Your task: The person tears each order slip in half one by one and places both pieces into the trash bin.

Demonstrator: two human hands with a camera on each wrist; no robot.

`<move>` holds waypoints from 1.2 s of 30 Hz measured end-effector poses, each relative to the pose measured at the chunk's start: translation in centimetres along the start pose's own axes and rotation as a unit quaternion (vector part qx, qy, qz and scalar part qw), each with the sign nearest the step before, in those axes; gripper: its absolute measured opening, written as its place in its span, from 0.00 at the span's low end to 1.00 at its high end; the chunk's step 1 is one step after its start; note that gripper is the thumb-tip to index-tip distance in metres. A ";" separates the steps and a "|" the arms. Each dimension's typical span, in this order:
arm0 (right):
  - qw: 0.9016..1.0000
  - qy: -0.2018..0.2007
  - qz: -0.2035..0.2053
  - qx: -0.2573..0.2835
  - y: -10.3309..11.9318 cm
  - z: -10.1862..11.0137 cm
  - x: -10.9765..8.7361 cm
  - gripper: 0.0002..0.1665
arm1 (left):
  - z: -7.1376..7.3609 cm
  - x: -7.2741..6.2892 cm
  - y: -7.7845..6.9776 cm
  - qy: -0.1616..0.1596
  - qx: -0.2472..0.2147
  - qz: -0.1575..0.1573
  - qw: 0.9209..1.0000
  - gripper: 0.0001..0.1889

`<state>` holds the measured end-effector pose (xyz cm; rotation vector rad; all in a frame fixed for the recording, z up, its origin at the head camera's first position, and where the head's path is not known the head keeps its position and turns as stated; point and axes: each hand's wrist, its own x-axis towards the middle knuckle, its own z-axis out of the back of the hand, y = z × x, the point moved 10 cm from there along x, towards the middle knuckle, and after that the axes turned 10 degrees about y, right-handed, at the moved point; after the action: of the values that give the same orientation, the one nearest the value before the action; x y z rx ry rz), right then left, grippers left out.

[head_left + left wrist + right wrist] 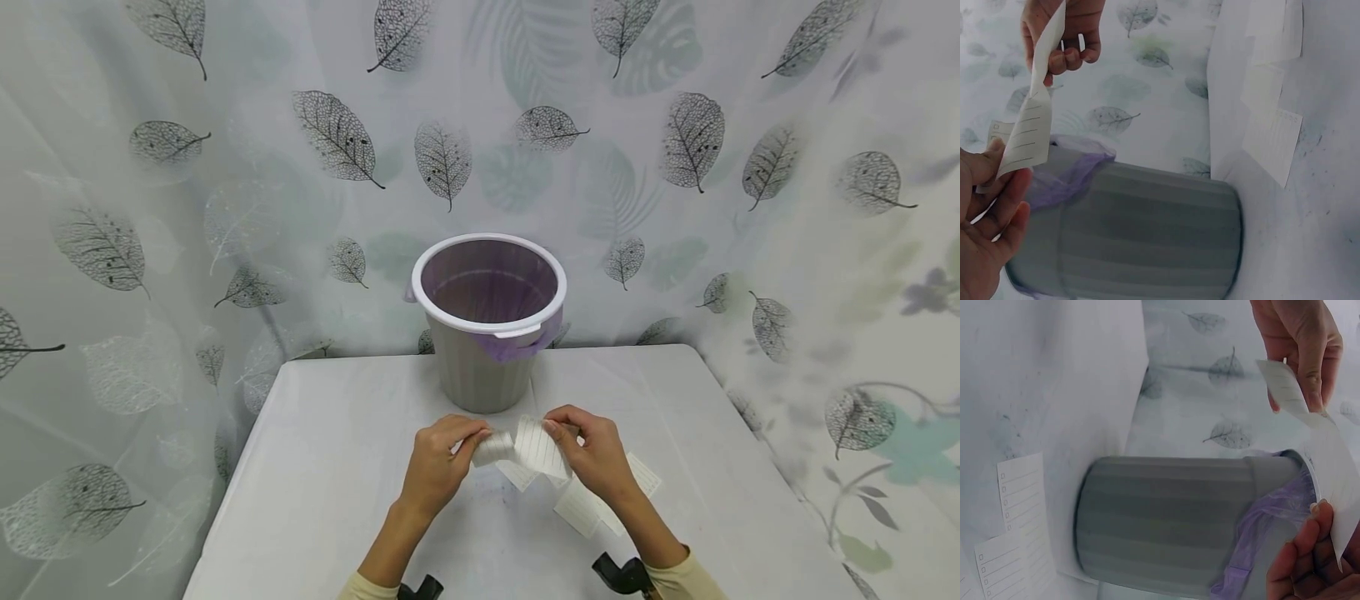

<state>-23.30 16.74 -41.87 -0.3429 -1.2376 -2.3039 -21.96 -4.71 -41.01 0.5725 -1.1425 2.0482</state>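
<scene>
Your pale yellow sleeves (686, 578) are nearest. Some lined papers (576, 508) lie on the white table (315, 483), below your right arm (651, 529). Your left hand (437, 461) pinches one end of a small lined paper (538, 448), and your right hand (592, 452) pinches the other end. That paper is up above the table, bent and twisted between your hands. Just past it stands a gray bin (480, 371) with a white rim (480, 327) and a purple bag (517, 346) in it. Behind the bin hangs a big cloth (255, 50) with leafy pictures on it.
</scene>
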 end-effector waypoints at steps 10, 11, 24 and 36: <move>1.000 -0.010 -0.014 0.014 -0.6 0.5 -0.1 0.02 | 0.3 -0.1 0.0 -0.010 -0.001 0.000 1.000 0.05; 1.000 -0.011 -0.013 0.015 -0.6 0.6 -0.1 0.03 | 0.3 0.0 0.0 -0.011 -0.002 -0.002 1.000 0.05; 0.999 -0.030 -0.028 0.006 -0.9 1.0 -0.1 0.03 | 0.5 0.2 -0.1 -0.011 -0.007 0.004 1.000 0.04; 0.998 -0.054 -0.029 0.011 3.0 2.5 0.5 0.03 | 1.2 0.5 -0.4 -0.032 0.004 -0.010 0.999 0.05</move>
<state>-22.18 17.30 -38.12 -0.4350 -1.3413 -2.3453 -21.90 -5.42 -39.81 0.6550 -1.1619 2.0314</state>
